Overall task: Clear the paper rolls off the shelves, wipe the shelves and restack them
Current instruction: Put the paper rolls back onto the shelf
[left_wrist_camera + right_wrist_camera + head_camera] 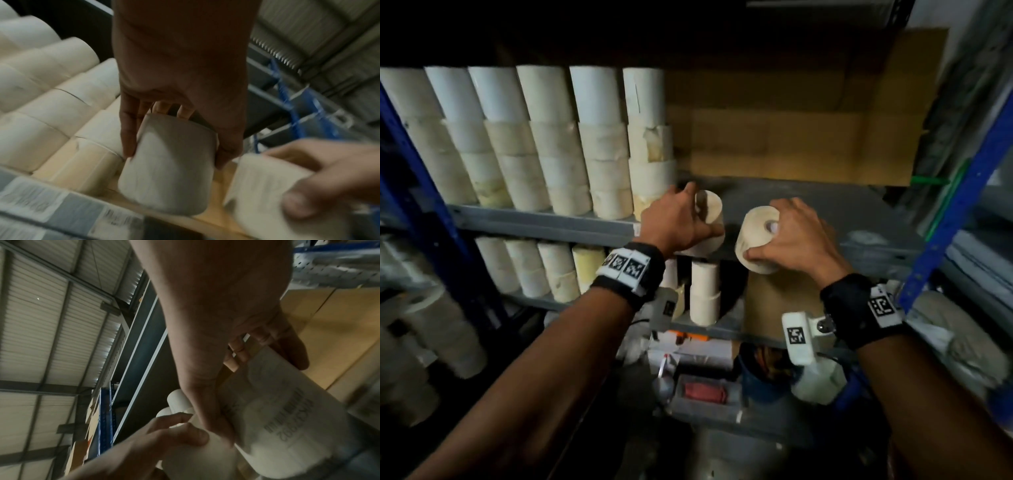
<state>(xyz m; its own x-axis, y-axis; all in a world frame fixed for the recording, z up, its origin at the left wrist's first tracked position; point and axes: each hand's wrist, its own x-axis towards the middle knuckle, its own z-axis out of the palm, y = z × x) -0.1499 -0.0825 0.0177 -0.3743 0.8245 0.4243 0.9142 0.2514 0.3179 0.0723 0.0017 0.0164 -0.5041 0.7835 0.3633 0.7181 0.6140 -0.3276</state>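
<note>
Head view showed our left hand (pixel 681 226) and right hand (pixel 796 236) each clasping a roll (pixel 710 219) sideways; they looked light, crushable, best held around the middle.

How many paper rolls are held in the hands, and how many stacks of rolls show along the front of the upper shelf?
Held rolls: 2
Roll stacks: 6
Total: 8
</note>
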